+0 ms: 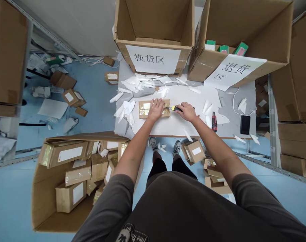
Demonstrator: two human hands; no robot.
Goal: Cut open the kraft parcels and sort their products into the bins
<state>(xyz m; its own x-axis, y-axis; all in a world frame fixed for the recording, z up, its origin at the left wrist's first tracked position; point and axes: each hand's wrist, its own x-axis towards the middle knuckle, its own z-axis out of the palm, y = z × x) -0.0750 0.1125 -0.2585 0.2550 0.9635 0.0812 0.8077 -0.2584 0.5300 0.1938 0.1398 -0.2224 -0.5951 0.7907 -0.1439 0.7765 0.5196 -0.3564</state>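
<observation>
Pressing spread fingers of the left hand (155,111) onto the small taped box (141,106) on the table (158,129); clenching the black-and-yellow cutter (177,109) in the right hand (188,111), with blade at the box's right end. Could skid off the tape under hard pressure, nicking the nearby left fingers, or sink too deep and damage any contents.
</observation>
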